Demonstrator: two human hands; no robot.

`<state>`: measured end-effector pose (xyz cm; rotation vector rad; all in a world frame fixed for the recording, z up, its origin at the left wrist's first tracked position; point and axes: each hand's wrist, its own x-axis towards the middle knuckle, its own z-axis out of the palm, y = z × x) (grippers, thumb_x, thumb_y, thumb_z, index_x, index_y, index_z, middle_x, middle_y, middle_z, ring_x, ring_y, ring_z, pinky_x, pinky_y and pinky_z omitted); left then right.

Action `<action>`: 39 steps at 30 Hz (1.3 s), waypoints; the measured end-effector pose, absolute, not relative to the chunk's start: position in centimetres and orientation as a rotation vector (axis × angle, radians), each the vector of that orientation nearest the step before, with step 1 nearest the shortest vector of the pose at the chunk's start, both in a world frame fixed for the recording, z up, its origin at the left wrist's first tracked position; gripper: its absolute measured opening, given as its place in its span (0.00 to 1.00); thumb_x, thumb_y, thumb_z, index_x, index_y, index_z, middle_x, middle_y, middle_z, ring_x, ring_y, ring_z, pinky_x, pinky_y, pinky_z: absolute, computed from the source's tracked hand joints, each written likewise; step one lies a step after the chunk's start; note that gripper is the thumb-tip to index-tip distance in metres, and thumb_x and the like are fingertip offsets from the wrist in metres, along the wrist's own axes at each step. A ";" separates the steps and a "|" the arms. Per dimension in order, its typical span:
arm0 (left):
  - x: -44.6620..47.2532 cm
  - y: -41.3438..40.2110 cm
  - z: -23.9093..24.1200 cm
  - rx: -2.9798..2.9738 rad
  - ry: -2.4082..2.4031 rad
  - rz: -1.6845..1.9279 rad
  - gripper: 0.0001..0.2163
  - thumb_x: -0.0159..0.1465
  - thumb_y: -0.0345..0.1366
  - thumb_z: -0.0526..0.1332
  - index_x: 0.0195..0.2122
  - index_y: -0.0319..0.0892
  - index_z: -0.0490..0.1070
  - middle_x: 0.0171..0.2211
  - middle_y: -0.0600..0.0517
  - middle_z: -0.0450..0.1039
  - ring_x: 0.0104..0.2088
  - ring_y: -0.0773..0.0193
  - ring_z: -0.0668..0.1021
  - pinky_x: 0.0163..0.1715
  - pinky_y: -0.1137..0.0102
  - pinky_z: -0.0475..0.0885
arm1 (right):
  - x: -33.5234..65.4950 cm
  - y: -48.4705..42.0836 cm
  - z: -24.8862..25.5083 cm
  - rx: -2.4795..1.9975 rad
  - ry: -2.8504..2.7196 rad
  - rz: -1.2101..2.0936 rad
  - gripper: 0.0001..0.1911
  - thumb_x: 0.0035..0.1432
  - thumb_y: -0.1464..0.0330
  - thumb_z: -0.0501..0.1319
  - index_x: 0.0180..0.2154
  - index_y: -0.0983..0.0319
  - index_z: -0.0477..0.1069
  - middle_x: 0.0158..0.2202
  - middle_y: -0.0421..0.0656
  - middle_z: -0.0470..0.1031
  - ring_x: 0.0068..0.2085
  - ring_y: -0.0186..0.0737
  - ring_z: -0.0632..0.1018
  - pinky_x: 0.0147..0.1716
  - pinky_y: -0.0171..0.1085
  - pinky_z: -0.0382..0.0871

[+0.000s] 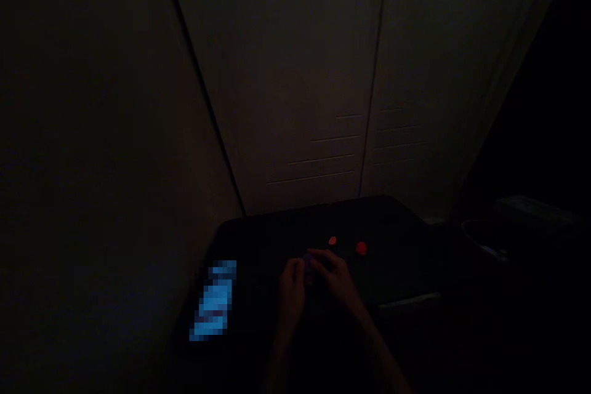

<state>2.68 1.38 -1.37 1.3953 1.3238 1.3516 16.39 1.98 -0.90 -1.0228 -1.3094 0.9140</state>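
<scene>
Both hands meet over the dark table in dim light, holding a small purple lump [308, 263] between their fingers. On its left side, my left hand [292, 277] is closed with thumb and fingers against the lump. My right hand [333, 271] pinches it from the right, index finger over the top. What the lump is made of cannot be made out. Beyond my right hand lie a small orange-red piece [332, 241] and, farther right, a round red lump [361, 249]; neither is touched.
A glowing blue screen [213, 305], blurred into blocks, lies at the left of the dark tabletop [277, 231]. Behind the table rise pale panels [295, 74] with slots. At the right, a pale box-like thing [530, 209] and a cable [471, 235] show faintly.
</scene>
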 end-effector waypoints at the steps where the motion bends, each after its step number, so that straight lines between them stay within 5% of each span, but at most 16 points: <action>1: 2.7 1.4 -1.3 1.397 1.322 1.345 0.25 0.64 0.60 0.55 0.37 0.40 0.74 0.28 0.50 0.76 0.29 0.60 0.78 0.31 0.69 0.71 | 16.4 2.0 -0.9 -1.027 -1.305 0.919 0.19 0.57 0.55 0.67 0.46 0.58 0.81 0.45 0.47 0.83 0.47 0.51 0.81 0.49 0.46 0.74; 39: 2.7 1.5 -1.6 1.418 1.269 1.332 0.19 0.65 0.50 0.60 0.42 0.39 0.77 0.37 0.44 0.81 0.34 0.58 0.81 0.34 0.67 0.75 | 16.4 2.3 -1.6 -1.092 -1.302 0.907 0.16 0.58 0.54 0.66 0.39 0.59 0.80 0.41 0.46 0.83 0.44 0.50 0.81 0.48 0.44 0.73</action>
